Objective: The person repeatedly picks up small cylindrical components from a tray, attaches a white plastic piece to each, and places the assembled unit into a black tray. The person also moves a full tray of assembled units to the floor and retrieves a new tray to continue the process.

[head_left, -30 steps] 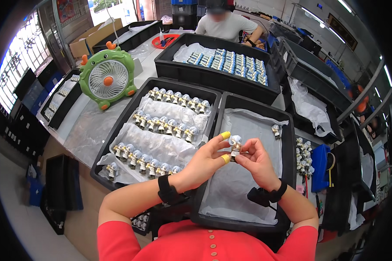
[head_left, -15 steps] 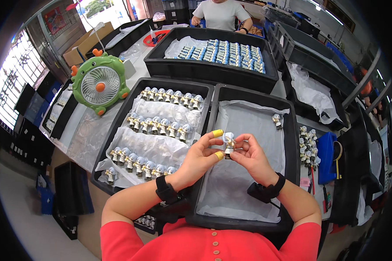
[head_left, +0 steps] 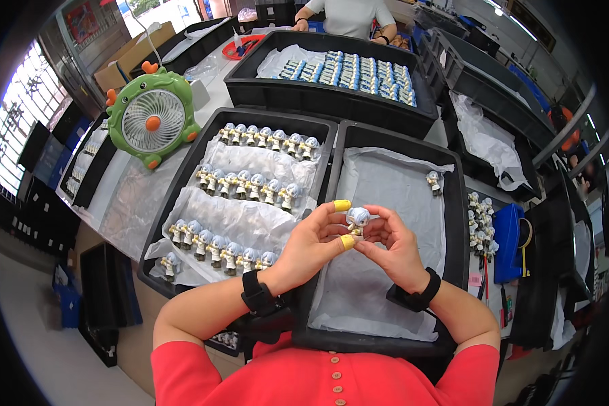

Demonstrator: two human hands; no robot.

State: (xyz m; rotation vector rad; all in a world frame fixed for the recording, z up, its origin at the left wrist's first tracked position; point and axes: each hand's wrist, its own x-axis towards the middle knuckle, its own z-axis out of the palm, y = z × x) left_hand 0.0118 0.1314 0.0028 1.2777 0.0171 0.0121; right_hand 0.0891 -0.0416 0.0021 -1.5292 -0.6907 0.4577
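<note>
Between my two hands is a small figurine (head_left: 357, 218) with pale blue hair and a white and gold body, held upright above the right-hand black tray. My left hand (head_left: 312, 245) grips it from the left, with yellow finger covers on the thumb and index finger. From the right, the fingertips of my right hand (head_left: 394, 249) also close on it; its lower part is hidden by my fingers. Below lies a paper-lined black tray (head_left: 461, 237), where one similar figurine (head_left: 433, 181) stands near the far right corner. In the left black tray (head_left: 328, 128), similar figurines (head_left: 250, 183) stand in rows on white paper.
A green fan (head_left: 152, 122) stands at the left. Beyond the trays, a larger black crate (head_left: 331, 101) holds rows of blue and white figurines; a person (head_left: 355, 17) is behind it. At right are clustered figurines (head_left: 480, 223) and a blue bin (head_left: 506, 243).
The figurine in my hands has been turned and tipped, so its head shows more and its lower body is now behind my fingers. The view has shifted slightly.
</note>
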